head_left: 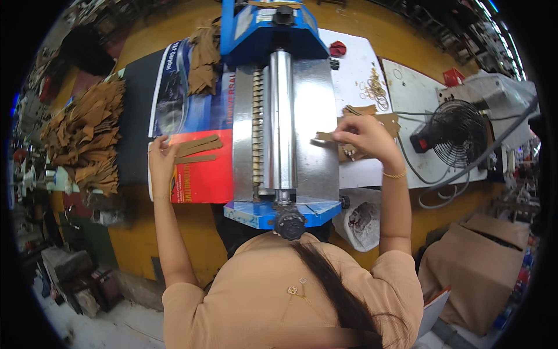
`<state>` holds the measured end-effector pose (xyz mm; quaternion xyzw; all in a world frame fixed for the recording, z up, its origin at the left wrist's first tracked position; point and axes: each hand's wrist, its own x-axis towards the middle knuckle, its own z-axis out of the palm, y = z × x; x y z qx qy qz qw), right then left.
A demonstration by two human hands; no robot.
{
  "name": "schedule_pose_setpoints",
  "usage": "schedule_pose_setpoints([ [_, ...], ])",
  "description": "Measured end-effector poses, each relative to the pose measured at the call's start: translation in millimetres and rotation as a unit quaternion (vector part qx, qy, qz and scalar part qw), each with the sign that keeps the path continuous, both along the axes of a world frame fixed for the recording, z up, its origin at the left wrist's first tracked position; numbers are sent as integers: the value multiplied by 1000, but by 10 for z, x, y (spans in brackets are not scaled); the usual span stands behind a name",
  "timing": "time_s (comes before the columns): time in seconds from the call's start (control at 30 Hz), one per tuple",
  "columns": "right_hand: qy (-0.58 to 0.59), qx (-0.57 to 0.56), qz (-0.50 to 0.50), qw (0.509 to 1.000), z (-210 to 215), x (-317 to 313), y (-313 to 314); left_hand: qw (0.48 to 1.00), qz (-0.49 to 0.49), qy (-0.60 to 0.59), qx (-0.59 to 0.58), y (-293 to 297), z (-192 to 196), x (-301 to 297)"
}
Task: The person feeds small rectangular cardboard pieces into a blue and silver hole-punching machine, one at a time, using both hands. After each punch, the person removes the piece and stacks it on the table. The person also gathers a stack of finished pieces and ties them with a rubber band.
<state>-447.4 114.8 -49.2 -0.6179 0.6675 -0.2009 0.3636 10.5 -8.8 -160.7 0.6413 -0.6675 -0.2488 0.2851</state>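
Note:
My right hand (363, 136) pinches a short, narrow brown strip (324, 136), its free end over the right metal plate (317, 104) of a blue roller machine (279, 36). Along the machine's middle runs a shiny steel roller (283, 116), with a row of brass-coloured rings on its left. On the left, my left hand (163, 154) has its fingers closed at the near end of several brown strips (199, 146), which look like leather or fabric. They lie on a red and blue printed sheet (203, 180). Its fingertips are partly hidden.
A large pile of brown pieces (87, 134) lies far left, and another bundle (203, 61) behind the sheet. More brown pieces (383, 123) lie beside my right hand, near loose rings (375, 87). A black fan (453, 134) with grey cables stands right. A plastic bag (361, 221) hangs near the front edge.

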Motion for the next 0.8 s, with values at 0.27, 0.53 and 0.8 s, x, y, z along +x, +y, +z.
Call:
schedule_pose_setpoints([
  [0.27,17,14,48,999,-8,466,-327,922,-286,204,162,357,461,-1344],
  [0.53,-26,23,53,998,-4,496,-315,916,-269,217,205,343,507,-1559],
  [0.8,-53,15,-3,998,-38,76,-114,828,-207,405,326,221,469,-1365],
])
